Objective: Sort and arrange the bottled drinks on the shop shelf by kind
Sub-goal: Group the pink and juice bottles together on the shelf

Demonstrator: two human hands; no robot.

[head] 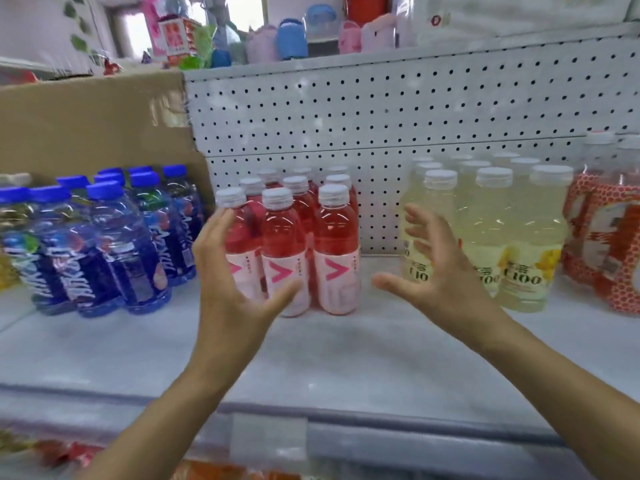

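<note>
Our left hand [235,271] and right hand [440,271] are both open, fingers spread, holding nothing, held either side of the pink bottles [332,251]. These stand in a tight block mid-shelf [311,348], between blue bottles [121,244] and yellow bottles [530,244]. We judge that squeezing the block unevenly could topple a front bottle. The right hand, close before the yellow bottles, could knock one over.

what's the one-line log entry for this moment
left hand: open, near pink bottles | right hand: open, near yellow bottles | holding: nothing | shelf: grouped by kind
</note>
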